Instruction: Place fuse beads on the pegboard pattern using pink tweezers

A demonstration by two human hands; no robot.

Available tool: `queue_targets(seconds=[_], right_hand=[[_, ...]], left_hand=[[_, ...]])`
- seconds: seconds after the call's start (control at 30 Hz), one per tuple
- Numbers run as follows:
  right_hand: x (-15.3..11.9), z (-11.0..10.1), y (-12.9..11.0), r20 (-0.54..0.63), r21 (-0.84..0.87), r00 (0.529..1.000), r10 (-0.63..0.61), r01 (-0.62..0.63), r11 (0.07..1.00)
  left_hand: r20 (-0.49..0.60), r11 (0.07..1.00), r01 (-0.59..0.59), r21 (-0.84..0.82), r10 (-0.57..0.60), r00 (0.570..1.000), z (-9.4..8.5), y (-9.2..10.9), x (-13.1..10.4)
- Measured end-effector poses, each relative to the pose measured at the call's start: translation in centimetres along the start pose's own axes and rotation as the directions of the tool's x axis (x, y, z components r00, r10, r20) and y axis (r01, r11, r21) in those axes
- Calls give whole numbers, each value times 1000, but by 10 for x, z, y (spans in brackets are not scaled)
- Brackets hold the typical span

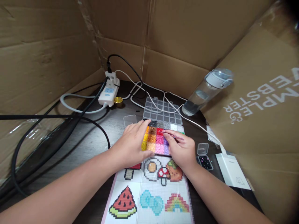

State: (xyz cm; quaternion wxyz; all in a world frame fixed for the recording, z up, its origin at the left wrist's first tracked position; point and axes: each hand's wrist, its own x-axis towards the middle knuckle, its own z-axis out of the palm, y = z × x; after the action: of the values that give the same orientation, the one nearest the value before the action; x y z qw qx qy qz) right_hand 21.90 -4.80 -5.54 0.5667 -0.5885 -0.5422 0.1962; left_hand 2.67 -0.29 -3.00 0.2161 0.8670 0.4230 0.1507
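A compartmented bead box [161, 154] lies before me, filled with small beads in black, grey, white, yellow, orange, brown, red, pink and purple. My left hand [133, 141] grips its left side, index finger along the far edge and thumb at the near edge. Pink tweezers [174, 135] are pinched in my right hand [184, 147], their tips over the red compartment. Whether a bead is between the tips is too small to tell. Nearer me is a pattern sheet [137, 186] with pixel pictures under a clear pegboard. On it stands a red, white and black bead mushroom [163, 175].
Behind the box, its clear lid [161, 112] stands open with a white cable across it. A water bottle [198, 96] and power bank [231, 171] are right, near a small black-bead case [205, 162]. A power strip [109, 91] and gold tin [118, 100] are left. Cardboard walls surround the table.
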Motion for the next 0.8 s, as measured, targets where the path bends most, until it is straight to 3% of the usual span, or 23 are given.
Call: queue_targets(seconds=[0.8], right_hand=[[0, 2, -2, 42, -2, 999, 21, -21, 1000]], left_hand=[[-5, 999, 1, -35, -2, 1000, -1, 0, -2]])
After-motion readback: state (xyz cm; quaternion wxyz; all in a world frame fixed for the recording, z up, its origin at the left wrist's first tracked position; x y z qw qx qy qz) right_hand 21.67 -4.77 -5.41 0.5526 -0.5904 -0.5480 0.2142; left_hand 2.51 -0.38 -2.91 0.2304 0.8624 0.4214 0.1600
